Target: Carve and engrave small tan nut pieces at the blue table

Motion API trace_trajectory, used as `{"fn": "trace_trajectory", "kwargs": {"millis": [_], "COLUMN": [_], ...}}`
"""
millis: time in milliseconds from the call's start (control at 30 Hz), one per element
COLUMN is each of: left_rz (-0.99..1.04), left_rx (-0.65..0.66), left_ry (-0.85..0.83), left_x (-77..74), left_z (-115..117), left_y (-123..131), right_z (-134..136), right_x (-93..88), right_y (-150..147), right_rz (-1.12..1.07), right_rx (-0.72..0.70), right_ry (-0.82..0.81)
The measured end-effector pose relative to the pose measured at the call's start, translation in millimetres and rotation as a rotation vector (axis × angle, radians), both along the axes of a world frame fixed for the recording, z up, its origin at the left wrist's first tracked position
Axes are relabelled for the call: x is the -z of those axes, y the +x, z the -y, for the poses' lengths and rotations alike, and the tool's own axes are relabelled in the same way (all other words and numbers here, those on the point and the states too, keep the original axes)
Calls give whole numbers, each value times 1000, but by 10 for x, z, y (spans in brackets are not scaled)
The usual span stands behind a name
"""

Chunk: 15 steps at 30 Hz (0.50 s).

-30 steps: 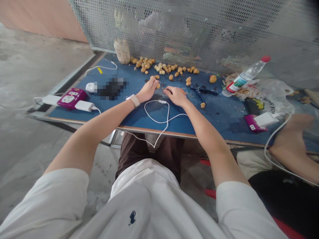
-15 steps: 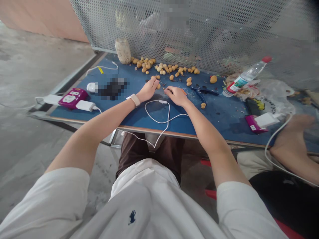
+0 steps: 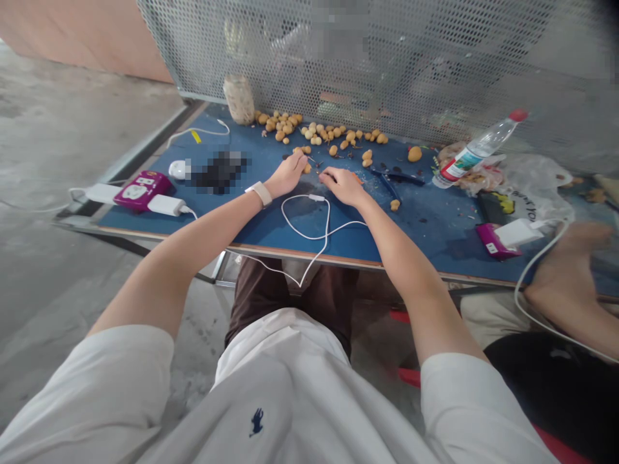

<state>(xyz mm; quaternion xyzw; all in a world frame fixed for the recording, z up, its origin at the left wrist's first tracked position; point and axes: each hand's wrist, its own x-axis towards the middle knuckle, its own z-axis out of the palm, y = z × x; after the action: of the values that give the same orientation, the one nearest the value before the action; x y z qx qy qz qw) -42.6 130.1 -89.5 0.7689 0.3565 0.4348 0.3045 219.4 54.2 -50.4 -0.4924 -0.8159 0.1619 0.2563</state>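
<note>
Head view looked down past a white shirt to a white cable (image 3: 309,235) looping off the near edge of the blue counter (image 3: 425,225). Beyond the loop both hands worked close together. The left hand (image 3: 289,174), with a pale wristband (image 3: 262,193), had its fingers curled together at a small brown nut (image 3: 306,168); whether it pinched the nut or only touched it could not be told. The right hand (image 3: 341,183) lay knuckles up, fingertips bent down to the counter just beside the left; what it held, if anything, was hidden. Dark crumbs and an orange scrap lay about the fingertips, and dark pliers (image 3: 394,177) rested near the right hand.

Far back, a row of nuts (image 3: 319,132) stretched along the mesh (image 3: 435,51), between a jar (image 3: 238,98) and a tipped bottle (image 3: 476,149). By my judgement one nut was in hand and the many in the row lay apart from the hands, though worked and unworked ones could not be told apart. A co-worker's arm (image 3: 565,283) rested at the right.

Against the earlier frames almost nothing differed: both hands kept the same spot and pose, and only the co-worker's hand had shifted and blurred slightly.
</note>
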Motion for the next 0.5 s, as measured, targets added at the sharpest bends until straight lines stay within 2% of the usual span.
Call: {"fn": "trace_trajectory", "kwargs": {"millis": [333,500], "left_rz": [46,43], "left_rx": [-24,-36], "left_ry": [-7,102], "left_x": [-10,-20], "left_z": [56,119], "left_y": [38,45], "right_z": [-17,-40], "right_x": [-3,5], "right_y": [4,0], "right_rz": [-8,4], "right_rx": [-7,-5], "right_ry": [-7,-11]}}
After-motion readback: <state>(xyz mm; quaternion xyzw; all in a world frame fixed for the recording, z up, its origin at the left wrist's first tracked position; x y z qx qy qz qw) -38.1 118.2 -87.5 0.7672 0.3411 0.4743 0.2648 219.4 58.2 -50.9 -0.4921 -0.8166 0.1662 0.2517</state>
